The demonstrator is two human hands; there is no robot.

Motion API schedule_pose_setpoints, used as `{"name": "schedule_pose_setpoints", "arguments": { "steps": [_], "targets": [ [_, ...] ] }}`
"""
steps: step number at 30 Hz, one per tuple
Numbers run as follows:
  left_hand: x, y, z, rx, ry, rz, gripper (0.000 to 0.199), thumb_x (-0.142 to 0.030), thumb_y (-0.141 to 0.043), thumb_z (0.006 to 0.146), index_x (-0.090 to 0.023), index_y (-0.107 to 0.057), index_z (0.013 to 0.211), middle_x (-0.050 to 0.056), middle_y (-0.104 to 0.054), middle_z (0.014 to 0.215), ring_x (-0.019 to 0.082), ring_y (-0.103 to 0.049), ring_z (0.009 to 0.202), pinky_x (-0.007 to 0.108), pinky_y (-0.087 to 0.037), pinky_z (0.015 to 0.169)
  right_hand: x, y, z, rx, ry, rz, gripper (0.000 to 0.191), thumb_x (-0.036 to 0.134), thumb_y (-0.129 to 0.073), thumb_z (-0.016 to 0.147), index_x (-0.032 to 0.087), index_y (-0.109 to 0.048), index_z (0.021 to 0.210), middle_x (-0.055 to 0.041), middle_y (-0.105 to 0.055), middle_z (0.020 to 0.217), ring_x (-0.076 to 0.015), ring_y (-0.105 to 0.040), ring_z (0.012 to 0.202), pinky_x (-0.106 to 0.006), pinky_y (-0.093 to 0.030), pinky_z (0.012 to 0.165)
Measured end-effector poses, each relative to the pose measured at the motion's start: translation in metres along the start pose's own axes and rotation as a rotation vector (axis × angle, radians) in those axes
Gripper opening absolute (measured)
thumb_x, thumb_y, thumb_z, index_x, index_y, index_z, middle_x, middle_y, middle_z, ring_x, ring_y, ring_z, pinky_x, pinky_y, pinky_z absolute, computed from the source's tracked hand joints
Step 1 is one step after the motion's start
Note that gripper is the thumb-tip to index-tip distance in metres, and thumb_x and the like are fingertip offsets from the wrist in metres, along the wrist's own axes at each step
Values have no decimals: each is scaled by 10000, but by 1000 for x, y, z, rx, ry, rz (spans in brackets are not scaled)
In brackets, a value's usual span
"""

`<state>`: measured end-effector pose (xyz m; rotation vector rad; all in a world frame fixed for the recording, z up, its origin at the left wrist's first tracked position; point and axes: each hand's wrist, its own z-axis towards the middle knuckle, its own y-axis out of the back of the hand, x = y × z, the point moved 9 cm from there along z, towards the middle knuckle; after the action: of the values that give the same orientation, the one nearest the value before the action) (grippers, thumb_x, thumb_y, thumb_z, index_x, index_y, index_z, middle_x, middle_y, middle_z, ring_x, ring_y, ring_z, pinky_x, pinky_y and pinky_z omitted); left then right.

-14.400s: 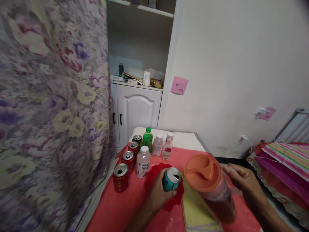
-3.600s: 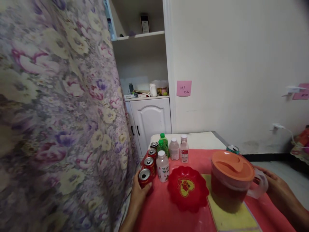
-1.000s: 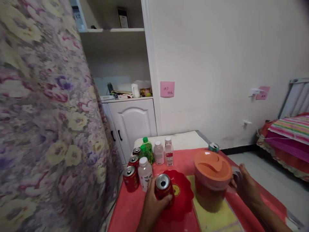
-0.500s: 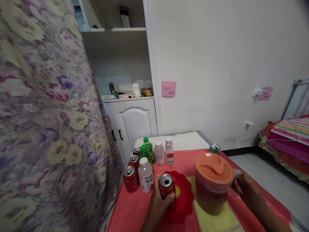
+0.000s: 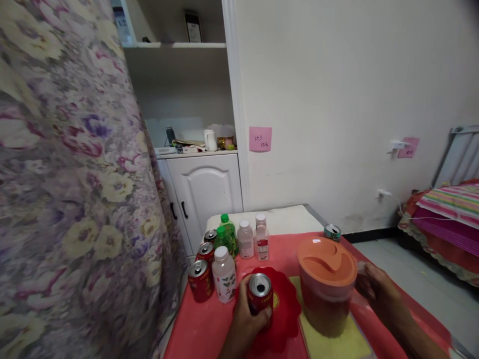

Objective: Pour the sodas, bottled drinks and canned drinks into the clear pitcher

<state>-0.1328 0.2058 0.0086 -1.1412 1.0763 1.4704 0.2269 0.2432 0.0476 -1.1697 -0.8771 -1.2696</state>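
Observation:
My left hand (image 5: pixel 245 314) is closed around a red drink can (image 5: pixel 261 294), which is upright with its top opened, over a red scalloped plate (image 5: pixel 286 324). With fingers wrapped round its handle, my right hand (image 5: pixel 377 286) grips a clear pitcher (image 5: pixel 325 314) that has an orange lid (image 5: pixel 327 262) and darker liquid inside. The pitcher is upright above a yellow cloth or pad (image 5: pixel 329 346); whether it touches the pad I cannot tell. Left of the plate stand a white-capped bottle (image 5: pixel 224 279) and a red can (image 5: pixel 201 284).
Behind these are another red can (image 5: pixel 205 253), a dark can (image 5: pixel 210 236), green-capped bottles (image 5: pixel 228 234) and pale white-capped bottles (image 5: pixel 246 239). A green can (image 5: pixel 332 232) stands at the table's far right edge. A floral curtain (image 5: pixel 93 189) hangs at left; a bed (image 5: pixel 449 214) is at right.
The pitcher and my right hand have shifted slightly left, towards the can. My left hand keeps its hold on the can over the plate. The camera view has moved a little.

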Motion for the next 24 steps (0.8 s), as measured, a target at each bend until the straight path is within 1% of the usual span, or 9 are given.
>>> {"name": "schedule_pose_setpoints", "arguments": {
  "steps": [3, 6, 9, 12, 16, 17, 18, 21, 24],
  "targets": [
    [-11, -4, -3, 47, -13, -19, 711, -385, -705, 580, -217, -469, 1230, 103, -670, 1149, 335, -631, 1091, 452, -465, 987, 0, -11, 5, 34, -48, 64, 526, 664, -613, 790, 215, -491, 546, 82, -237, 486, -98, -186, 471, -267, -183, 457],
    [-24, -7, -5, 98, -7, -73, 685, -336, -728, 571, -215, -497, 1204, 99, -682, 1139, 340, -635, 1094, 454, -471, 980, 11, -26, 6, 76, -44, -11, 519, 682, -604, 790, 200, -600, 599, 67, -263, 489, -105, -216, 472, -270, -177, 460],
    [-33, -6, -7, 96, 11, -92, 670, -279, -732, 555, -213, -512, 1185, 101, -685, 1145, 342, -629, 1103, 459, -461, 994, 23, -38, 5, 76, -23, -72, 539, 697, -590, 785, 186, -646, 623, 63, -266, 490, -103, -214, 464, -266, -176, 450],
    [-36, -4, -8, 84, 42, -80, 686, -218, -718, 548, -204, -514, 1203, 113, -675, 1190, 345, -604, 1150, 462, -429, 1033, 30, -45, 3, 52, -15, -81, 533, 679, -590, 788, 176, -672, 631, 69, -242, 485, -101, -204, 461, -264, -172, 446],
    [-36, 0, -9, 38, 58, -111, 757, -162, -712, 515, -198, -508, 1243, 127, -648, 1279, 357, -565, 1236, 462, -391, 1087, 32, -49, 0, 47, -59, -106, 546, 686, -597, 772, 158, -737, 749, 79, -202, 510, -100, -172, 485, -264, -126, 467],
    [-36, 0, -9, 28, 56, -119, 780, -150, -716, 506, -201, -505, 1255, 127, -639, 1302, 358, -554, 1258, 459, -381, 1100, 34, -50, 0, 46, -66, -113, 546, 693, -600, 767, 164, -729, 739, 80, -198, 511, -101, -166, 486, -267, -120, 472],
    [-36, 1, -9, 23, 52, -125, 791, -140, -721, 500, -203, -506, 1260, 126, -637, 1312, 357, -548, 1269, 457, -376, 1108, 37, -51, -1, 47, -68, -119, 541, 701, -606, 761, 174, -703, 690, 80, -199, 507, -101, -164, 485, -271, -120, 474],
    [-35, 0, -10, 35, 43, -128, 751, -115, -714, 504, -201, -541, 1230, 118, -673, 1264, 354, -585, 1227, 455, -409, 1083, 51, -55, -2, 64, -54, -140, 564, 710, -627, 751, 206, -524, 520, 77, -208, 499, -95, -158, 479, -276, -126, 472],
    [-35, 0, -11, 33, 29, -111, 726, -99, -721, 505, -213, -575, 1207, 101, -706, 1223, 352, -615, 1186, 460, -441, 1057, 66, -62, -5, 105, -51, -181, 586, 700, -630, 761, 219, -417, 504, 78, -194, 519, -90, -137, 496, -276, -105, 477]
  ]
}}
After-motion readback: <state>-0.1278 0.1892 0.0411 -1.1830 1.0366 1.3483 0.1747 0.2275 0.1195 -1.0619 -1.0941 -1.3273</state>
